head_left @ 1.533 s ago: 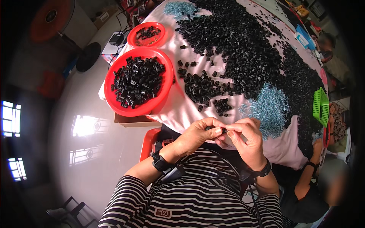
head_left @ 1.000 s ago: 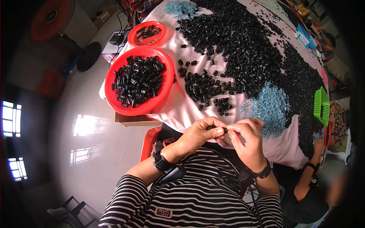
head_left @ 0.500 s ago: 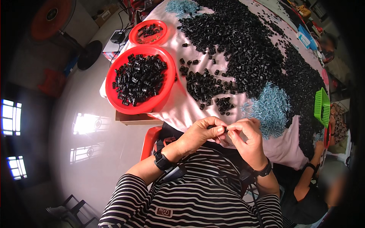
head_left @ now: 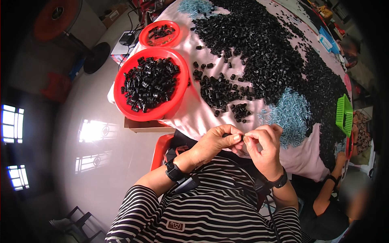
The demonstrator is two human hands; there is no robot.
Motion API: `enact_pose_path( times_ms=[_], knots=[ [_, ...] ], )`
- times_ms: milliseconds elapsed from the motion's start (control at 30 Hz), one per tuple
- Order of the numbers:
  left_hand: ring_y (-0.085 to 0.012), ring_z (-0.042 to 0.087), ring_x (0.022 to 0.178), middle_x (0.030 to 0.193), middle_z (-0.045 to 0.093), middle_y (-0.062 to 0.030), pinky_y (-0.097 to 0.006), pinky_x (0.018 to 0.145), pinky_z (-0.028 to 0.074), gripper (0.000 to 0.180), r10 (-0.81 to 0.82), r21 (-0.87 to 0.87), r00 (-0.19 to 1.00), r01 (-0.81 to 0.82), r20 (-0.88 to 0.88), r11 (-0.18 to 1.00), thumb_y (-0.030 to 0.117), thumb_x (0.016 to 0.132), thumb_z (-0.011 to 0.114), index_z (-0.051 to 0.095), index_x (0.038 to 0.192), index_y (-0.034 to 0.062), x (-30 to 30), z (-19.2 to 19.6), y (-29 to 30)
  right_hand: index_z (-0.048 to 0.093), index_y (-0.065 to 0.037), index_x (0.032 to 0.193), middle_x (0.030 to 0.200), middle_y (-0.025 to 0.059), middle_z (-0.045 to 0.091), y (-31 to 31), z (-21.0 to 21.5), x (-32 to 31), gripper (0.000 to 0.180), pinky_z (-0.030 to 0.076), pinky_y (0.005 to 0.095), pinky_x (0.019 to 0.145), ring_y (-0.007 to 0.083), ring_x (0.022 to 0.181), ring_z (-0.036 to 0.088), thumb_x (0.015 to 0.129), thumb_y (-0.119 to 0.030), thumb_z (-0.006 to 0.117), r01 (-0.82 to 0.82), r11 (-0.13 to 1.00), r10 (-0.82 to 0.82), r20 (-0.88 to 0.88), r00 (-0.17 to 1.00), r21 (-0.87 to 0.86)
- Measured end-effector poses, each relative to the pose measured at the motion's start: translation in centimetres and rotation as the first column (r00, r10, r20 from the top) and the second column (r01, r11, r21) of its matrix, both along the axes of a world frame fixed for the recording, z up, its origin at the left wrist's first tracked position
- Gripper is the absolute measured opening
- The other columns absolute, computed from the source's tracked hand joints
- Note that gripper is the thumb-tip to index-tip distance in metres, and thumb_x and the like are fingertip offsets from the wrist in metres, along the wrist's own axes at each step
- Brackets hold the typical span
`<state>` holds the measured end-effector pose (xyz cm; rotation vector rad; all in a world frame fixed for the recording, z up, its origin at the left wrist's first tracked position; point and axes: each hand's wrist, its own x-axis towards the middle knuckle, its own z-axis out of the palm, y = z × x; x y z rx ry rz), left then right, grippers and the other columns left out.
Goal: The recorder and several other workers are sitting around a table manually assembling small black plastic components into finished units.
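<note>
My left hand (head_left: 219, 142) is closed, pinching a small black plastic part (head_left: 242, 137) between thumb and fingers over the table's near edge. The fingers cover most of it. My right hand (head_left: 265, 146) meets it from the other side, thumb and index finger pressed together at the part's end. Whatever sits in that right pinch is too small to name. Just beyond the hands lie a little cluster of small black pieces (head_left: 241, 111) and a larger group of black plastic parts (head_left: 219, 91). A heap of shiny bluish screw-like pieces (head_left: 289, 117) is beyond my right hand.
A red basin (head_left: 118, 91) full of black parts stands at the left table edge, with a smaller red basin (head_left: 142, 37) behind it. A big black pile (head_left: 259, 52) covers the far cloth. At right are a green basket (head_left: 344, 115) and another person's arm (head_left: 330, 184).
My right fingertips have shifted slightly at the end of the black part. The left hand keeps its hold, and the whole view has moved a little.
</note>
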<state>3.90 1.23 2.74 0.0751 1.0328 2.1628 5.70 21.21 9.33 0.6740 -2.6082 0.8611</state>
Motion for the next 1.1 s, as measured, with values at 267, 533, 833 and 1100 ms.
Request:
enact_pose_path(
  times_ms=[267, 533, 833, 1100],
  knots=[
    [-0.0155, 0.067, 0.090, 0.101, 0.071, -0.0082, -0.030, 0.083, 0.056, 0.030, 0.040, 0.028, 0.999, -0.040, 0.007, 0.999, 0.026, 0.102, 0.065, 0.065, 0.117, 0.0006, -0.3, 0.1, -0.4, 0.073, -0.011, 0.103, 0.088, -0.0003, 0.066, 1.0, -1.2, -1.4, 0.018, 0.036, 0.0391, 0.091, 0.0179, 0.082, 0.062, 0.086, -0.005, 0.074, 0.040, 0.999, -0.040, 0.020, 0.999, -0.014],
    [-0.0161, 0.068, 0.091, 0.102, 0.071, -0.0080, -0.032, 0.084, 0.057, 0.031, 0.033, -0.019, 0.999, -0.032, 0.013, 0.999, 0.026, 0.102, 0.065, 0.066, 0.119, 0.0009, -0.3, -0.2, -0.7, 0.070, -0.011, 0.108, 0.088, -0.0012, 0.067, 0.3, -0.6, -1.2, 0.018, 0.036, 0.0364, 0.093, 0.0152, 0.083, 0.063, 0.090, -0.007, 0.071, 0.006, 0.998, -0.005, 0.020, 1.000, -0.065],
    [-0.0126, 0.066, 0.089, 0.101, 0.071, -0.0058, -0.028, 0.080, 0.055, 0.028, -0.071, 0.031, 0.997, 0.071, -0.008, 0.997, 0.028, 0.101, 0.066, 0.067, 0.115, 0.0028, -0.2, 0.6, -0.7, 0.066, -0.012, 0.100, 0.087, 0.0008, 0.066, 0.8, -5.1, -3.1, 0.012, 0.034, 0.0398, 0.090, 0.0219, 0.084, 0.063, 0.089, -0.013, 0.071, 0.102, 0.977, -0.088, -0.083, 0.993, 0.185],
    [-0.0112, 0.066, 0.089, 0.103, 0.071, -0.0059, -0.024, 0.076, 0.052, 0.027, -0.070, 0.065, 0.997, 0.068, 0.025, 0.996, 0.029, 0.102, 0.065, 0.066, 0.113, 0.0045, -0.4, 0.7, -1.1, 0.063, -0.009, 0.100, 0.088, 0.0046, 0.065, 1.3, -5.5, -3.0, 0.015, 0.040, 0.0407, 0.086, 0.0236, 0.079, 0.063, 0.089, -0.010, 0.073, 0.081, 0.989, -0.087, 0.044, 0.995, 0.127]
  ],
)
